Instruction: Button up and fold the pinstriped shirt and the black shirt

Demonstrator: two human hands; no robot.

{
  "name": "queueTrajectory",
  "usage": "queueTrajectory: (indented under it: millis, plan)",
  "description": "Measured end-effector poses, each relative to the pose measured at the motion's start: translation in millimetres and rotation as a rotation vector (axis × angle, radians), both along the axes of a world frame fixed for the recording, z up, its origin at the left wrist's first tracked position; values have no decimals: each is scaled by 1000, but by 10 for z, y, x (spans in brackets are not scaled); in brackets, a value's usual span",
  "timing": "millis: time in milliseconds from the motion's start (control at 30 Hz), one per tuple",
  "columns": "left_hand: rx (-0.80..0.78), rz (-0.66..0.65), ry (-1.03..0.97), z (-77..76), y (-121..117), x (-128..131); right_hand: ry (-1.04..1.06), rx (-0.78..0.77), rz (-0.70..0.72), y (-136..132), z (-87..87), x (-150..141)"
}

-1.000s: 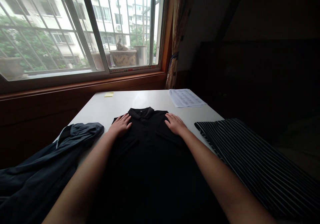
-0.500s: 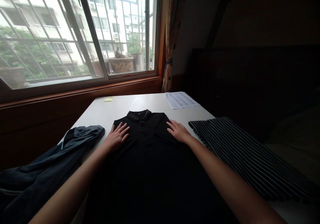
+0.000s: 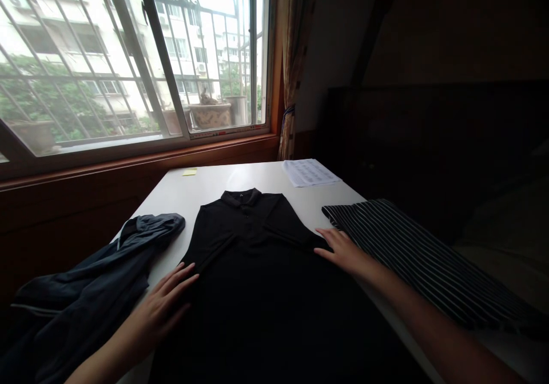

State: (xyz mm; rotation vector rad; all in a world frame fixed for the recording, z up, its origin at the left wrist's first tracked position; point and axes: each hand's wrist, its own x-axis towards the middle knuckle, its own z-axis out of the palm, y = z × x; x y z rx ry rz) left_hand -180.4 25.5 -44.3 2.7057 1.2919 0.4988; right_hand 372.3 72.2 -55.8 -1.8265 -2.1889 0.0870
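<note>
A black polo shirt (image 3: 253, 275) lies spread flat with its collar toward the window and its short sleeves laid in over the body. My left hand (image 3: 160, 304) rests along the shirt's left edge, fingers stretched out at the sleeve. On the other side my right hand (image 3: 338, 250) is by the right edge near the sleeve, its fingers apart and reaching onto or just over the cloth. Neither hand grips the fabric. The lower part of the shirt is dark and hard to make out.
Under the shirt is a white table (image 3: 206, 181). A crumpled dark blue garment (image 3: 98, 275) lies on the left, a striped black cloth (image 3: 412, 258) on the right. Printed papers (image 3: 311, 172) and a yellow sticky note (image 3: 189, 172) sit at the far end, below a barred window (image 3: 206, 58).
Both hands have slid from the shirt's shoulders toward me and outward, my left hand farther down than my right. The view has shifted slightly. The shirt stays flat.
</note>
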Motion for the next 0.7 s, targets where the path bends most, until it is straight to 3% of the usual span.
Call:
queueTrajectory:
  millis: [100,200,333,433,567,700]
  plan:
    - [-48,29,-83,108,-291,23,61,-29,-95,-265,44,43]
    - [-243,43,-214,188,-487,48,155,-129,-150,-474,119,29]
    - [-526,80,-406,206,-612,-5,358,-346,-146,-693,224,-15]
    - [-675,205,-468,254,-647,-73,466,-440,-111,-827,261,-21]
    - [-856,332,-496,350,-681,-105,351,-418,-104,-954,285,10]
    - [-968,283,-468,332,-702,-129,143,-329,-124,-999,352,-8]
